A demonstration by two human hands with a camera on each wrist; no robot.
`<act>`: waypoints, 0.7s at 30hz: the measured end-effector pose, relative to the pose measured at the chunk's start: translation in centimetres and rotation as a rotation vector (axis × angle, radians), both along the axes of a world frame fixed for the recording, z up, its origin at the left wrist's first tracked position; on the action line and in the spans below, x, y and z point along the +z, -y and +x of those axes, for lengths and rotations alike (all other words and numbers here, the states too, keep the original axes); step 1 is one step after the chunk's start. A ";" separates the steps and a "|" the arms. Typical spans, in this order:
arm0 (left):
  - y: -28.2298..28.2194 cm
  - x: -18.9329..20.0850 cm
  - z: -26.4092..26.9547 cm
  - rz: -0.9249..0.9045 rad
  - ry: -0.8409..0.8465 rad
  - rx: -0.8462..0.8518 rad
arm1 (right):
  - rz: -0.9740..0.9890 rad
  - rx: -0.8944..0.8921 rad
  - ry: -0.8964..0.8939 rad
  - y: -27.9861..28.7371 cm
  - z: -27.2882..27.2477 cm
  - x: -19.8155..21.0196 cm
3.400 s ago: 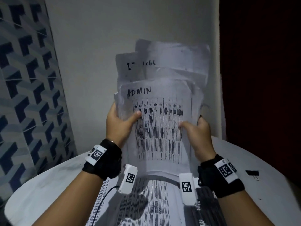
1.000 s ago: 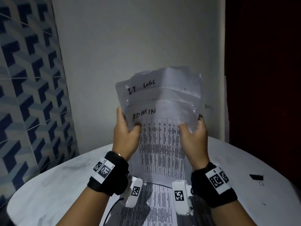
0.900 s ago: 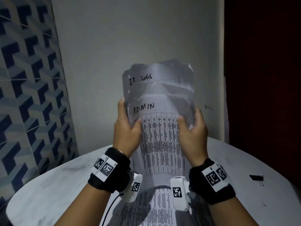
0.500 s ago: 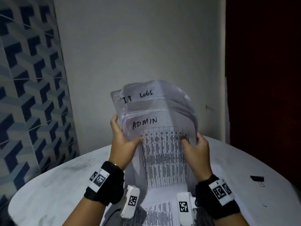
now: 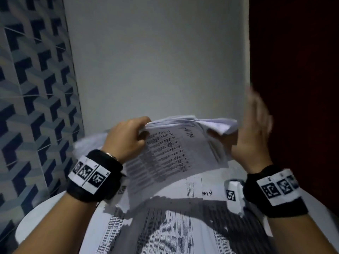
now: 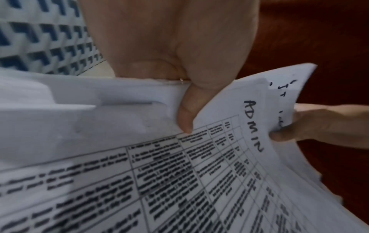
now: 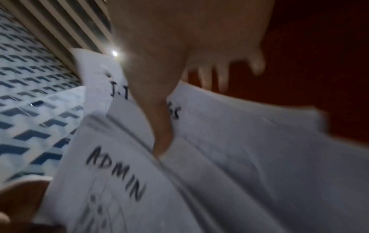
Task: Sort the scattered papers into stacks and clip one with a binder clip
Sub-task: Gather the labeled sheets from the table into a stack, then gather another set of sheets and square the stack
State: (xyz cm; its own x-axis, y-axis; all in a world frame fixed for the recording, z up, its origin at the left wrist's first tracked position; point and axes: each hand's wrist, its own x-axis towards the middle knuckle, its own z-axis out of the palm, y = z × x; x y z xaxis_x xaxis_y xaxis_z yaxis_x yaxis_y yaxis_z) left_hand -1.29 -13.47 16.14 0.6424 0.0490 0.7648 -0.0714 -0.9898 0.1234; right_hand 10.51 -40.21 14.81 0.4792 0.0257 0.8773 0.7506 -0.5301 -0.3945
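Head view shows the round white surface (image 5: 55, 206) low in the frame with printed sheets (image 5: 174, 231) spread on it, and above them, at mid-frame, the bundle (image 5: 176, 149) tipped over on its side, "ADMIN" now reading sideways. Half a second back it stood upright with both thumbs on its front. The left hand (image 5: 126, 140) pinches the bundle's left edge, thumb on top. The right hand (image 5: 255, 129) is blurred, fingers spread; its thumb lies across the top sheet but I cannot tell if it grips. No clip shows now; earlier it lay at the right edge. To sort well, I'd say lower the bundle flat, keep the left pinch firm, and peel off one labelled sheet at a time.
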 end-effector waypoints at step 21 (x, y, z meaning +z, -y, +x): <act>3.6 -4.2 3.7 0.090 -0.381 -0.053 | 0.351 0.726 -0.715 2.4 0.0 -12.3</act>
